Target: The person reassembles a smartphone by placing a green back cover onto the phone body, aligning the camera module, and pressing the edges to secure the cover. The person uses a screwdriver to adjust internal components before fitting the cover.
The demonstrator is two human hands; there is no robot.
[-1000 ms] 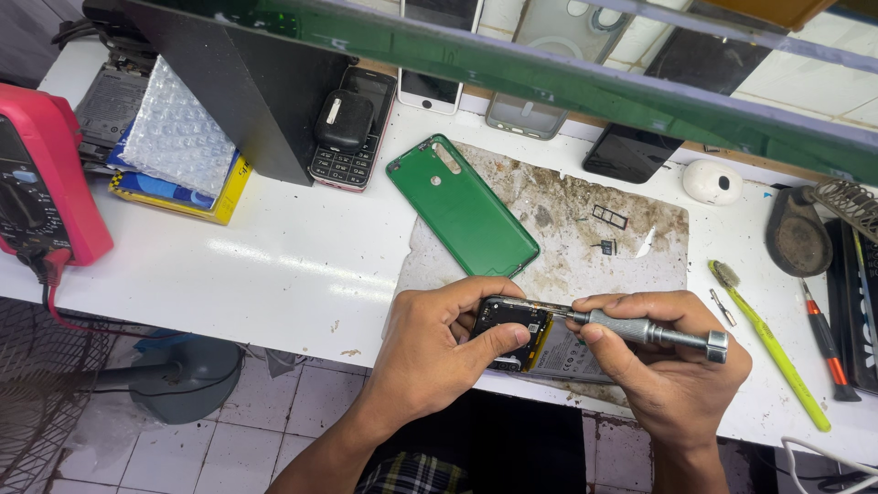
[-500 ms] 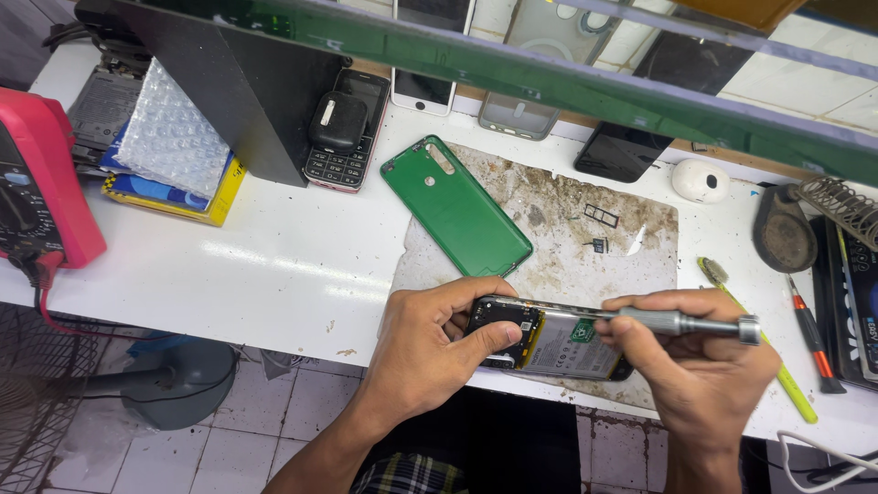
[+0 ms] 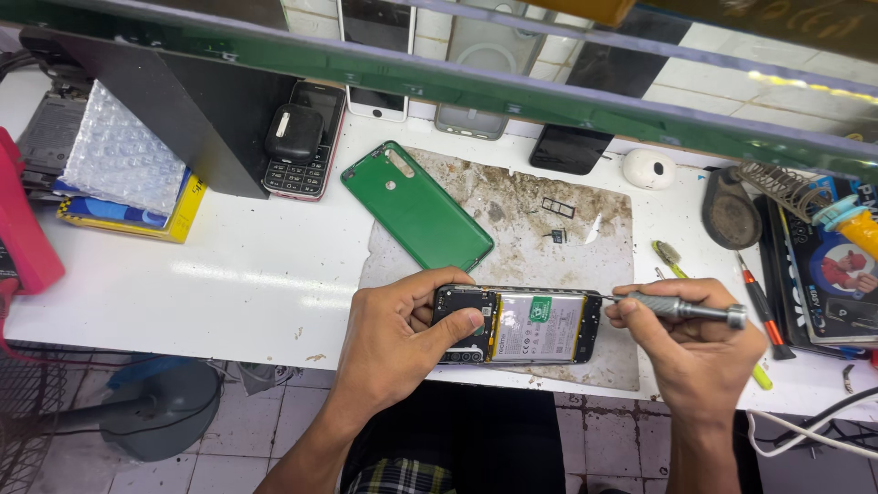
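An opened smartphone [image 3: 535, 327] with its battery and boards showing lies on a stained grey work mat [image 3: 512, 215] at the table's near edge. My left hand [image 3: 402, 334] grips the phone's left end, thumb pressed on its black upper board. My right hand [image 3: 695, 343] holds a metal precision screwdriver [image 3: 681, 308] nearly level, with its tip at the phone's right end. The phone's green back cover [image 3: 416, 206] lies face up on the mat's far left corner, apart from both hands.
A black keypad phone [image 3: 306, 151] with a small black case on it, bubble wrap [image 3: 119, 165], a red meter [image 3: 23, 238], a white earbud case [image 3: 648, 168], a soldering-iron stand [image 3: 777, 187], a red-handled screwdriver [image 3: 759, 306] and a green brush [image 3: 672, 256] surround the mat. A dark shelf [image 3: 439, 78] crosses overhead.
My right hand has drawn the screwdriver rightward, from the phone's left part to its right end. The phone's battery is now uncovered. My left hand keeps its hold.
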